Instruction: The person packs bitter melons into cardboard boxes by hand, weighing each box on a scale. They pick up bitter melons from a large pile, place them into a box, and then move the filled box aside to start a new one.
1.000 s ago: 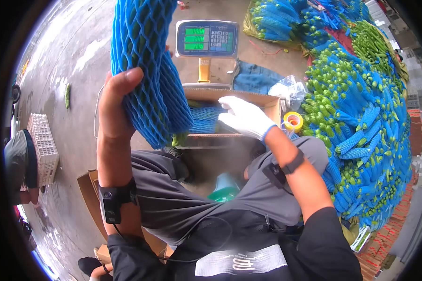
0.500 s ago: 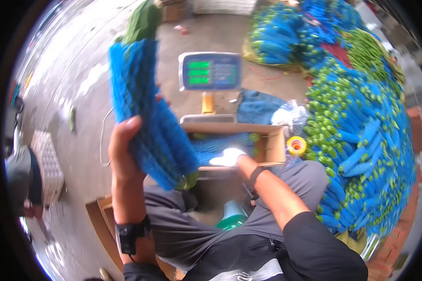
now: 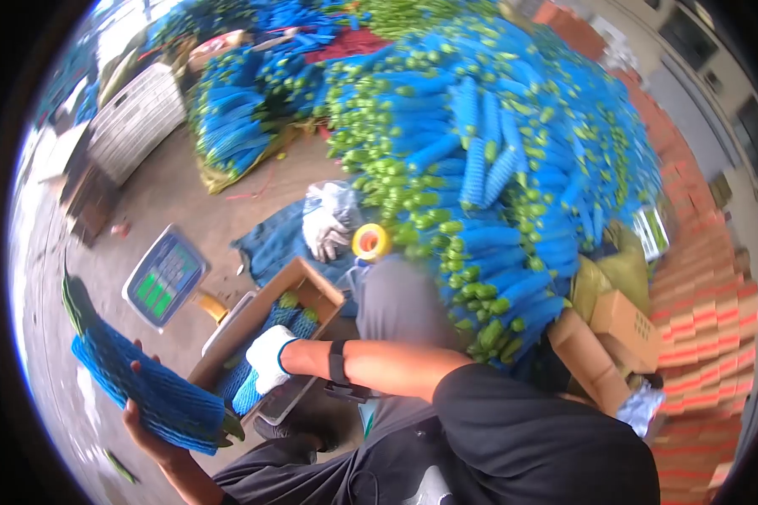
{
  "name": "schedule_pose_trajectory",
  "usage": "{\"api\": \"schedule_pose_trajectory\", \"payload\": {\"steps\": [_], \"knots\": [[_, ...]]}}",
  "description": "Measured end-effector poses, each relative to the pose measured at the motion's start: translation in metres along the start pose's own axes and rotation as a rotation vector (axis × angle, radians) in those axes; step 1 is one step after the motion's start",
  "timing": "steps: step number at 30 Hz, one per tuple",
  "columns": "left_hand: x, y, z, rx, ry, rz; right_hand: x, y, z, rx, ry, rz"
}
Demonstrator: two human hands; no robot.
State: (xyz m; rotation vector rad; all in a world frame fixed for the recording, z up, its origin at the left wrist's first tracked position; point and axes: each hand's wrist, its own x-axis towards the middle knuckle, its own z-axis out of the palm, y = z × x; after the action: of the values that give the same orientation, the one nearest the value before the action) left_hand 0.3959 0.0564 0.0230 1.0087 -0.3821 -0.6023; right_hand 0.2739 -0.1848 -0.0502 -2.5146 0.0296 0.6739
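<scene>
On the left, my bare left hand [image 3: 146,425] is wrapped round green gourds in blue foam netting [image 3: 147,387], which tilt with a green tip at the upper left. My right hand [image 3: 268,360], in a white glove, reaches into an open cardboard box [image 3: 312,290]. It lies on netted gourds [image 3: 288,320] in the box, with its fingers pressed together; whether it grips one is hidden. The box rests on a scale whose lit display [image 3: 167,278] stands to its left.
A large heap of netted gourds [image 3: 472,202] fills the upper right. Near the box lie yellow tape [image 3: 370,242], a white glove [image 3: 324,231] and blue cloth [image 3: 269,252]. A white crate [image 3: 139,122] stands upper left; cardboard boxes [image 3: 623,331] sit at right.
The view has turned towards the heap, so the box and scale appear lower left. The netted gourds in my left hand hang lower and lean further over. My right hand remains in the box.
</scene>
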Motion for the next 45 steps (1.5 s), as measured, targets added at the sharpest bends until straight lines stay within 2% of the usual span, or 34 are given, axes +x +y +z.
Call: {"api": "schedule_pose_trajectory", "payload": {"steps": [2, 4, 6, 8, 10, 12, 14, 16, 19, 20, 22, 24, 26, 28, 30, 32, 37, 38, 40, 41, 45], "knots": [[0.007, -0.004, -0.003, -0.012, -0.134, -0.027, -0.038, 0.011, -0.009, -0.025, 0.12, 0.055], [0.014, -0.013, -0.013, 0.019, -0.183, -0.052, -0.102, 0.024, -0.035, 0.037, 0.318, 0.109], [0.02, -0.021, -0.001, 0.043, -0.234, -0.082, -0.172, 0.039, -0.058, 0.104, 0.406, 0.17], [0.015, -0.024, 0.021, 0.057, -0.077, -0.141, -0.237, 0.056, -0.067, 0.258, 0.486, 0.225], [0.018, -0.029, 0.017, 0.045, -0.186, -0.253, -0.284, 0.084, -0.039, 0.412, 0.876, 0.176], [0.025, -0.046, 0.013, 0.051, -0.402, -0.249, -0.318, 0.117, -0.012, 0.624, 1.025, 0.245], [0.027, -0.067, 0.02, 0.102, -0.392, -0.285, -0.33, 0.151, 0.027, 1.102, 1.208, 0.265], [0.027, -0.087, 0.035, 0.083, -0.388, -0.404, -0.332, 0.188, 0.068, 1.352, 1.396, 0.426], [0.02, -0.107, 0.05, 0.13, -0.367, -0.492, -0.329, 0.235, 0.11, 1.477, 1.685, 0.708], [0.017, -0.11, 0.055, 0.156, -0.358, -0.507, -0.319, 0.283, 0.145, 1.345, 1.698, 0.836], [0.008, -0.115, 0.068, 0.193, -0.364, -0.561, -0.318, 0.299, 0.16, 1.276, 1.867, 0.791], [-0.001, -0.116, 0.076, 0.194, -0.304, -0.642, -0.306, 0.302, 0.184, 1.001, 1.78, 0.943], [-0.005, -0.115, 0.081, 0.213, -0.365, -0.716, -0.297, 0.312, 0.213, 0.957, 1.766, 0.822], [-0.02, -0.119, 0.099, 0.194, -0.238, -0.7, -0.336, 0.275, 0.193, 0.813, 1.654, 0.982], [-0.028, -0.121, 0.105, 0.215, -0.218, -0.716, -0.36, 0.275, 0.211, 0.282, 1.753, 1.096], [-0.032, -0.123, 0.105, 0.238, -0.204, -0.74, -0.384, 0.276, 0.235, 0.156, 1.738, 1.248], [-0.036, -0.13, 0.112, 0.242, -0.216, -0.76, -0.422, 0.276, 0.308, 0.156, 1.678, 1.482], [-0.036, -0.13, 0.113, 0.254, -0.209, -0.764, -0.43, 0.273, 0.317, 0.43, 1.66, 1.556], [-0.036, -0.131, 0.112, 0.285, -0.201, -0.734, -0.453, 0.276, 0.34, 0.853, 1.477, 1.578], [-0.034, -0.13, 0.109, 0.28, -0.225, -0.753, -0.461, 0.292, 0.375, 1.018, 1.536, 1.5], [-0.037, -0.131, 0.101, 0.248, -0.211, -0.753, -0.489, 0.286, 0.418, 0.902, 1.466, 1.646]]}}
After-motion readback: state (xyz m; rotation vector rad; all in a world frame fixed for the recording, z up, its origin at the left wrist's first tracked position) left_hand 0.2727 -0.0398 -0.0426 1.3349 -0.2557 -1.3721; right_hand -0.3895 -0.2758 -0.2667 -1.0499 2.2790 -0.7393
